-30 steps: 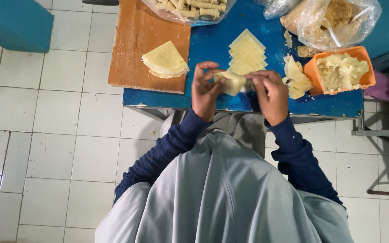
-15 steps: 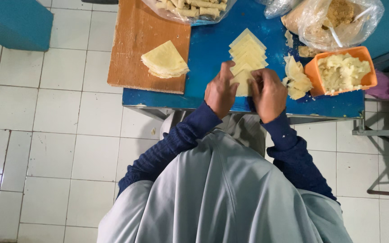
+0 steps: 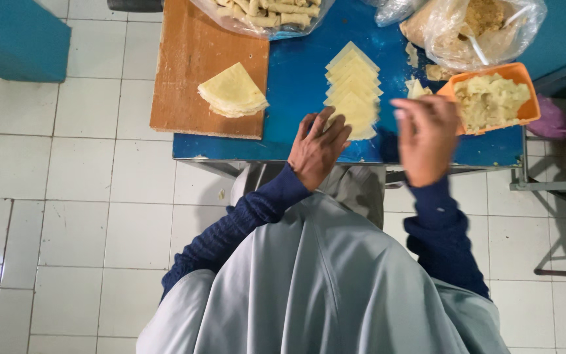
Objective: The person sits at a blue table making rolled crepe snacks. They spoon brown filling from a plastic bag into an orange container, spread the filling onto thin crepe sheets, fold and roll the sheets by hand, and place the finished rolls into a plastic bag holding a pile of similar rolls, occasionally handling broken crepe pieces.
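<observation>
resting left hand by wrapper row, right hand near orange tub (blurred)

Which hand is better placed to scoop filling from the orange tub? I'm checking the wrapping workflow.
Probably the right hand: it hovers beside the orange tub, while the left hand rests on the row of wrappers.

The single head-worn camera looks almost straight down from above the person, taking in the pale grey garment and dark blue sleeves at the bottom of the frame. It faces the blue table ahead, seen at arm's length along the top edge. White floor tiles fill the left side.
</observation>
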Available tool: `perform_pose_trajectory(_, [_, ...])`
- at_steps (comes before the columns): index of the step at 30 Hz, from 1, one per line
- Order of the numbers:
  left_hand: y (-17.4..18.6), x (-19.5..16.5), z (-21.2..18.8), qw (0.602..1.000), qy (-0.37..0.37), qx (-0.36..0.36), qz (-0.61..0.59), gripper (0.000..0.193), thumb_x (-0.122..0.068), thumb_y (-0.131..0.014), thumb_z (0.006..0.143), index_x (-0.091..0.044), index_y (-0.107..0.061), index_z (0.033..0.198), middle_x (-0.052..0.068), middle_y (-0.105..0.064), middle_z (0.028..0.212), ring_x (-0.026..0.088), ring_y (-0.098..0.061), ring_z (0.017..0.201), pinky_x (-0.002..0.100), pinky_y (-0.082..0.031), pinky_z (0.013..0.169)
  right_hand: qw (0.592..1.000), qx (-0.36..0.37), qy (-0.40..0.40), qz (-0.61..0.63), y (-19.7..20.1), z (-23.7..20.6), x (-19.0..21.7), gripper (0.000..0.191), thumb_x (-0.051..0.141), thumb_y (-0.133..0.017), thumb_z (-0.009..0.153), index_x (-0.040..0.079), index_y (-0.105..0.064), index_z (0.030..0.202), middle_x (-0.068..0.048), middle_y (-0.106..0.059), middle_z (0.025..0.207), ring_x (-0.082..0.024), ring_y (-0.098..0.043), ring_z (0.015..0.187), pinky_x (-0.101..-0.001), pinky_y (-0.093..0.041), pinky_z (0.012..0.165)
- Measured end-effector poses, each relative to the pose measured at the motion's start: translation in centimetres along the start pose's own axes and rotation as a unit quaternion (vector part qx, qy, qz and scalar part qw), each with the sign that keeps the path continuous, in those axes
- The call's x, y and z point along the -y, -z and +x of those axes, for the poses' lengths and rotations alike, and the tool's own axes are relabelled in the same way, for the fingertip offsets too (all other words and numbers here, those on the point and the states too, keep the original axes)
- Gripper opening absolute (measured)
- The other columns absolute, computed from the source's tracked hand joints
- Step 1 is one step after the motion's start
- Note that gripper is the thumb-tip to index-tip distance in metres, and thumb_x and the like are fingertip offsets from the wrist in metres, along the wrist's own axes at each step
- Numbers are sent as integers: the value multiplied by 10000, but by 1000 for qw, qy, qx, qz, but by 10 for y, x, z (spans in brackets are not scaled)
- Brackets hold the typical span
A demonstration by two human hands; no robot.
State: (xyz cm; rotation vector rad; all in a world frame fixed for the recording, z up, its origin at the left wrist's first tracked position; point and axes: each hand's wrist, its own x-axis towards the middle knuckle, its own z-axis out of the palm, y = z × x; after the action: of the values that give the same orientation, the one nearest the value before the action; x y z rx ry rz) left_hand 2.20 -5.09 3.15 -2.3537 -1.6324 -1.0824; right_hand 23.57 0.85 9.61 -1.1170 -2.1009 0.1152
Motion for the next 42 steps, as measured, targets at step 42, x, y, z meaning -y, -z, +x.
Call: perform_pose_trajectory(42, [-2,2,-3,1000,24,19,-3,327,-232,-690,977,-109,-640,1276,75,-559,1351,292,-458,1374,562,-331,1179,947,109,-42,-300,45,-41,-118,324,340,-920,855,121,-706,962,-74,-407,1206,-334,-345,1245,-527,-312,993])
